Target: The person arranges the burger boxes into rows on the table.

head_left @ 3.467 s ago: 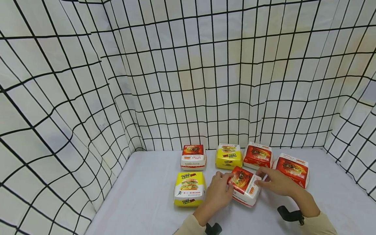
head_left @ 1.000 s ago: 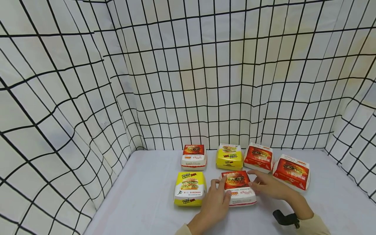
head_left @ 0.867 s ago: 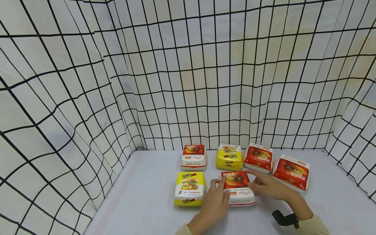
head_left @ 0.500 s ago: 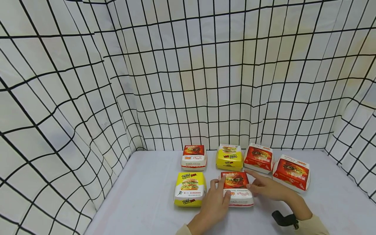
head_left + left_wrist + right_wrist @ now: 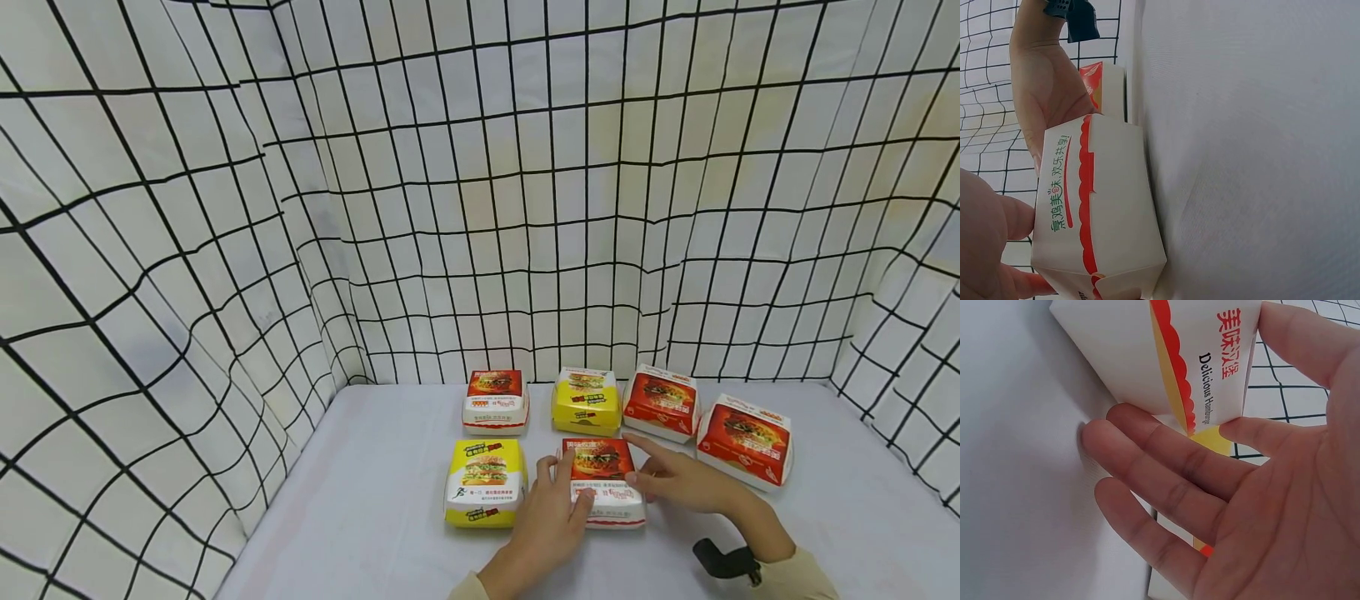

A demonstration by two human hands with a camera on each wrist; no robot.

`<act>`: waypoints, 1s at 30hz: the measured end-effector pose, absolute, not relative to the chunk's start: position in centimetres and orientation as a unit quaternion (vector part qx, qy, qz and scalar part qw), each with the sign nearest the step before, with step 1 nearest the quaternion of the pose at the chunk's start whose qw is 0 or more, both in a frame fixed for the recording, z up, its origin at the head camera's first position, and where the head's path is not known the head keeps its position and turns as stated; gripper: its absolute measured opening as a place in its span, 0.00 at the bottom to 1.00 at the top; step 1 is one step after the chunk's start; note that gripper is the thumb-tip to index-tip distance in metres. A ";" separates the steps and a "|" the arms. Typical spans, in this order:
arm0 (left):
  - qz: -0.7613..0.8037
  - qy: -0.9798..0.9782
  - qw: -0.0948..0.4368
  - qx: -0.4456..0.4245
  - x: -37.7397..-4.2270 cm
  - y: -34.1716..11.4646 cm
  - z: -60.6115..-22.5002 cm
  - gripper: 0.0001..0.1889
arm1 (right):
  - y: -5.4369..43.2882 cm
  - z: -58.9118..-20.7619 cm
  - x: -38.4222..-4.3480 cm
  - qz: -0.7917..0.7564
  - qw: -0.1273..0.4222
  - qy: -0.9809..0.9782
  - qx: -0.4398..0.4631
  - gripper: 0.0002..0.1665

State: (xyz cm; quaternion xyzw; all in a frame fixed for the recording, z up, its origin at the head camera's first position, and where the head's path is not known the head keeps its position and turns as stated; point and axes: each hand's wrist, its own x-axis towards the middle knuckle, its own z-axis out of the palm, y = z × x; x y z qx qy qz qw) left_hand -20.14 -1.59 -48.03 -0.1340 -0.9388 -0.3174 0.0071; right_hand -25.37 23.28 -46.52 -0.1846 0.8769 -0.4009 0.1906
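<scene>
A red-and-white hamburger box [image 5: 603,475] sits flat on the white table, its picture face up. My left hand [image 5: 546,510] holds its left side, the thumb on the white front part of the lid. From the right, my right hand [image 5: 686,479] touches the same box with thumb and index finger. In the right wrist view, the other fingers [image 5: 1166,465] of that hand extend loosely beside the box wall. The left wrist view shows the white front wall of the box [image 5: 1116,200] with a red scalloped stripe.
A yellow-and-white hamburger box [image 5: 485,483] stands left of my left hand. Behind are another red-and-white box [image 5: 495,402], a yellow box [image 5: 586,402] and two red boxes, one near right [image 5: 744,437] and one farther back [image 5: 660,402]. Black-gridded netting [image 5: 480,250] surrounds the table.
Since the oldest frame, the held box has been turned from a slant to nearly square beside the yellow-and-white box. Over the last second, it shifted slightly left, and my right index finger straightened.
</scene>
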 end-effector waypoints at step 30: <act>-0.309 -0.943 0.002 -0.123 -19.9 -1.4 -47.6 0.36 | 23.3 -46.7 -25.3 -0.407 0.191 0.872 -0.193 0.48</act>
